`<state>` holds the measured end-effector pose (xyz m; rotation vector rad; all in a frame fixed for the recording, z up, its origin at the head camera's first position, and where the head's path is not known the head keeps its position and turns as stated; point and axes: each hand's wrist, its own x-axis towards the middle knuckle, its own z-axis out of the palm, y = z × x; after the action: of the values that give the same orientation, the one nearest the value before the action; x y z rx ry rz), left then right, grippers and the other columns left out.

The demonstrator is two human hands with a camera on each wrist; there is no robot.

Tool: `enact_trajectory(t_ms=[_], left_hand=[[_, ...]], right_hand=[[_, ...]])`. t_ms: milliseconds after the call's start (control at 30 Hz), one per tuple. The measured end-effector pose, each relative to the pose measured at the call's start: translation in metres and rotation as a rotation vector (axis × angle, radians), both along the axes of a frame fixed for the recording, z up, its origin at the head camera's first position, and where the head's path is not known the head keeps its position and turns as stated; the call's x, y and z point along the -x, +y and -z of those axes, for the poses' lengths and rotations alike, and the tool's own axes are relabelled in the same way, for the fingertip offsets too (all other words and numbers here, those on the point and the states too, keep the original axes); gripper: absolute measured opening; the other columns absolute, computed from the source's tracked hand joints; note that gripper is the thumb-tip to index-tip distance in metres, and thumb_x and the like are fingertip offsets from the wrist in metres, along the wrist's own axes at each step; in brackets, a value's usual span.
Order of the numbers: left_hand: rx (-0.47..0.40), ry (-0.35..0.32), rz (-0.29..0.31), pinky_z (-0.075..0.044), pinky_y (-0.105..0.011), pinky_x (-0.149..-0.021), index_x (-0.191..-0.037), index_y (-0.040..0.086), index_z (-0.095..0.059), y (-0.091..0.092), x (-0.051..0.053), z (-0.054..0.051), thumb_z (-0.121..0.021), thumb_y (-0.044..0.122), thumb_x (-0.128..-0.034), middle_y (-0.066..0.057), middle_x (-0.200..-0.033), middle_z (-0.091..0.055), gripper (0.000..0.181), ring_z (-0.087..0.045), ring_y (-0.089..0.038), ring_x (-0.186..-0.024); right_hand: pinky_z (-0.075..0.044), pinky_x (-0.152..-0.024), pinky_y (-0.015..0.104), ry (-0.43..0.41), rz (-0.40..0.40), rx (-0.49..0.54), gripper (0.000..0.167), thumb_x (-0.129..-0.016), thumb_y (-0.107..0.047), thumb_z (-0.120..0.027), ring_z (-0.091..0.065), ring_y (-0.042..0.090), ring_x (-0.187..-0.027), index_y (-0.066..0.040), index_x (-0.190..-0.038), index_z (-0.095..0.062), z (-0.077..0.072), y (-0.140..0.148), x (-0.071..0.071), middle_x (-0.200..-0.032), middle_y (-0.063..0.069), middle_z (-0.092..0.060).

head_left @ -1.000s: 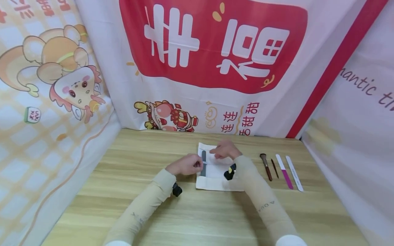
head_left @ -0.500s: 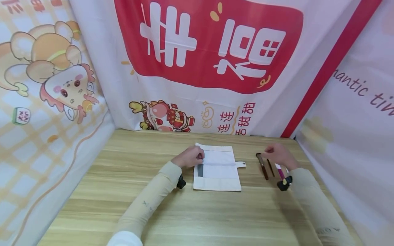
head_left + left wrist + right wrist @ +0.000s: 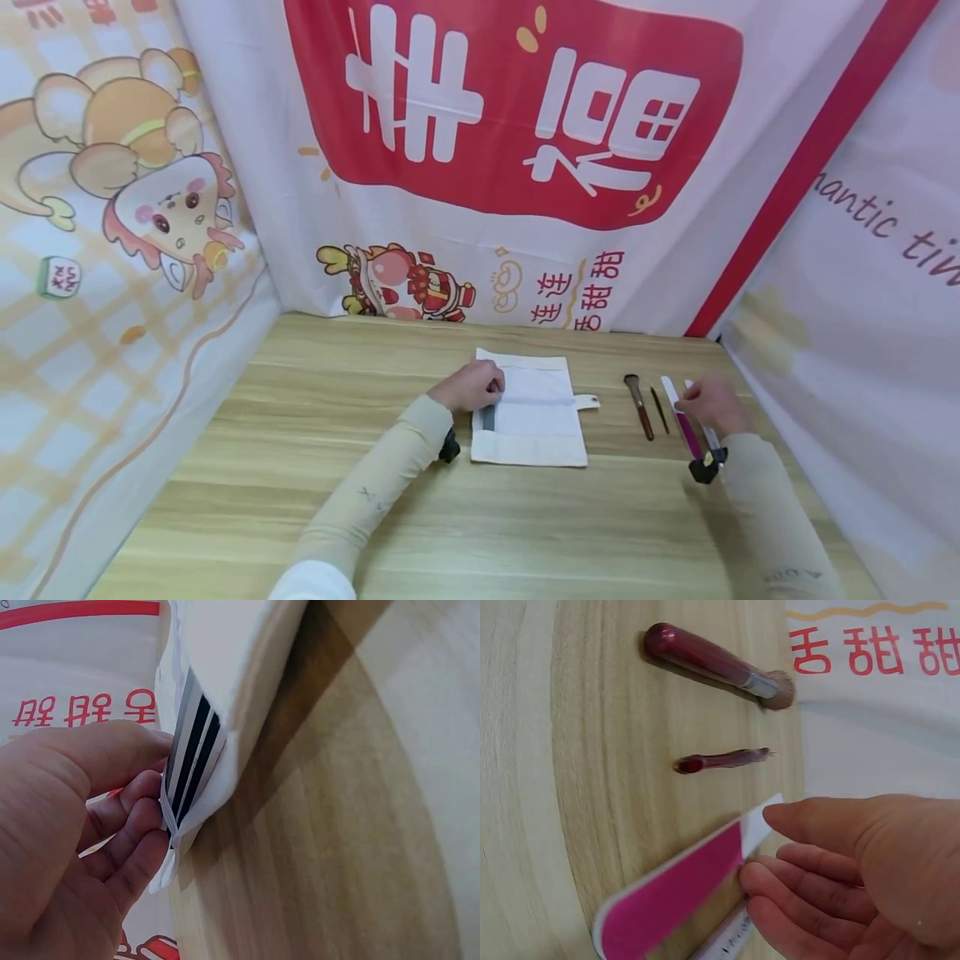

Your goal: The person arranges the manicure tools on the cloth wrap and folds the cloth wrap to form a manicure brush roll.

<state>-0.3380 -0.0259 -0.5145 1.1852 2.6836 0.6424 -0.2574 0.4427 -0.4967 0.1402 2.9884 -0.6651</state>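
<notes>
Pinching pouch (image 3: 538, 412) edge, the left hand (image 3: 470, 386) sits well apart from the right hand (image 3: 716, 404) pinching pink file (image 3: 681, 892).

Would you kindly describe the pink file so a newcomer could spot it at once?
On the wooden table, look right of the white case, past the brush and the thin dark stick. The pink file lies next, by the right hand. Its magenta near end sets it apart from these and the white file to its right.

From above, the head view faces forward and down; close, sideways wrist views share its tabletop (image 3: 562, 525) and backdrop (image 3: 510, 200).
</notes>
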Motion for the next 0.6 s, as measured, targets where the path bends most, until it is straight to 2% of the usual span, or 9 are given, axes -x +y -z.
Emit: enact_trajectory(t_ms=[167, 433, 600], left_hand=[[0.016, 0.030, 0.022, -0.054, -0.029, -0.084, -0.095, 0.008, -0.078, 0.002, 0.000, 0.002, -0.069, 0.006, -0.0969, -0.003, -0.092, -0.074, 0.010, -0.061, -0.012, -0.085], [0.019, 0.025, 0.032, -0.053, -0.027, -0.082, -0.092, 0.008, -0.079, 0.003, -0.002, 0.001, -0.070, 0.005, -0.0971, -0.002, -0.089, -0.073, 0.012, -0.060, -0.011, -0.083], [0.022, -0.005, 0.014, -0.054, -0.030, -0.083, -0.092, 0.007, -0.080, 0.004, -0.004, -0.003, -0.069, 0.003, -0.0970, -0.003, -0.090, -0.075, 0.013, -0.062, -0.013, -0.083]], right_hand=[[-0.048, -0.063, 0.032, 0.014, -0.001, -0.011, 0.021, -0.087, -0.013, -0.078, -0.062, 0.024, -0.075, 0.006, -0.094, -0.078, 0.000, -0.004, -0.001, -0.088, 0.017, -0.075], [-0.055, -0.070, 0.041, -0.149, 0.076, -0.052, 0.029, -0.086, -0.021, -0.081, -0.066, 0.028, -0.083, 0.006, -0.097, -0.077, -0.010, -0.010, 0.007, -0.092, 0.019, -0.075], [-0.051, -0.067, 0.036, -0.164, 0.034, -0.078, 0.024, -0.087, -0.021, -0.076, -0.063, 0.025, -0.078, 0.002, -0.090, -0.075, -0.014, -0.006, 0.014, -0.081, 0.011, -0.070]])
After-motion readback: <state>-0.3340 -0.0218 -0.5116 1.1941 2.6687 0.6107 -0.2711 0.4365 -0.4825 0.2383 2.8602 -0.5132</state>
